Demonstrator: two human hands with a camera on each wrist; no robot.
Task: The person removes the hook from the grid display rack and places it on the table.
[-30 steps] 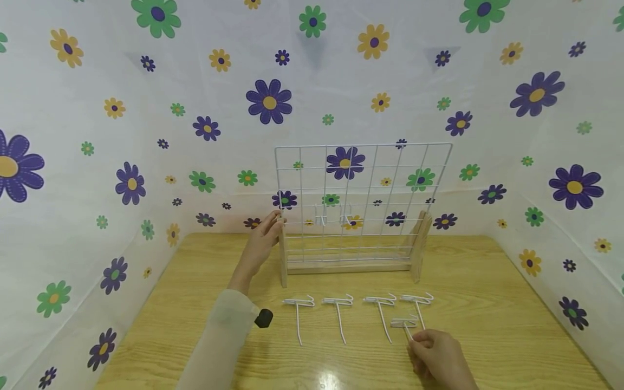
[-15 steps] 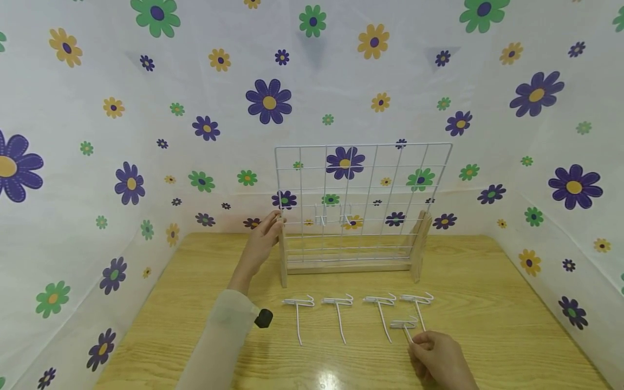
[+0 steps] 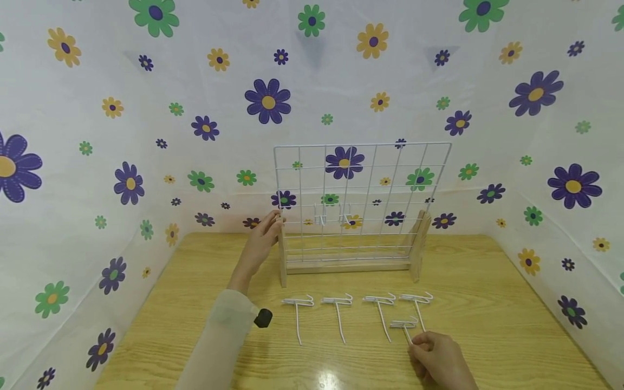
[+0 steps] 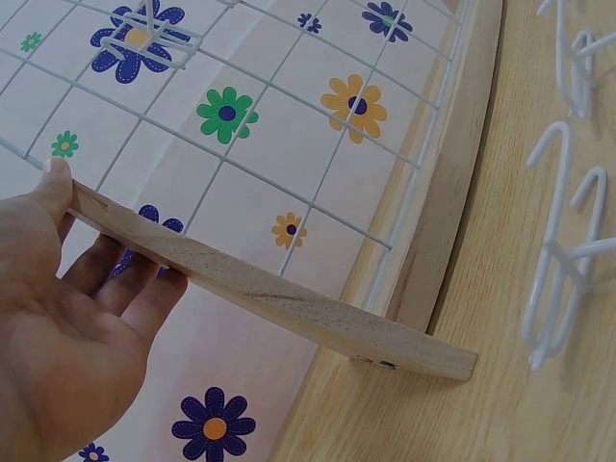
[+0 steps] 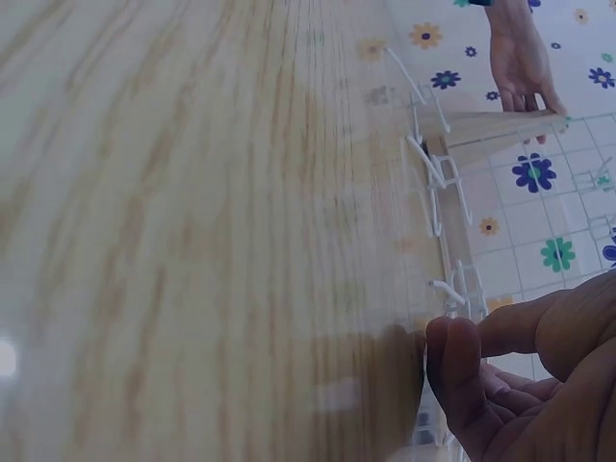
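A white wire grid stands upright in a wooden base at the back of the table. My left hand grips the base's left wooden upright, thumb on its top end and fingers behind it. Near the front edge, my right hand pinches the stem of a white wire hook that lies on the wood. Several more white hooks lie in a row in front of the rack. One wire piece hangs on the grid's lower middle.
The wooden table is walled on three sides by white sheeting with printed flowers. A black wrist camera sits on my left sleeve. In the right wrist view the hook row runs toward the rack.
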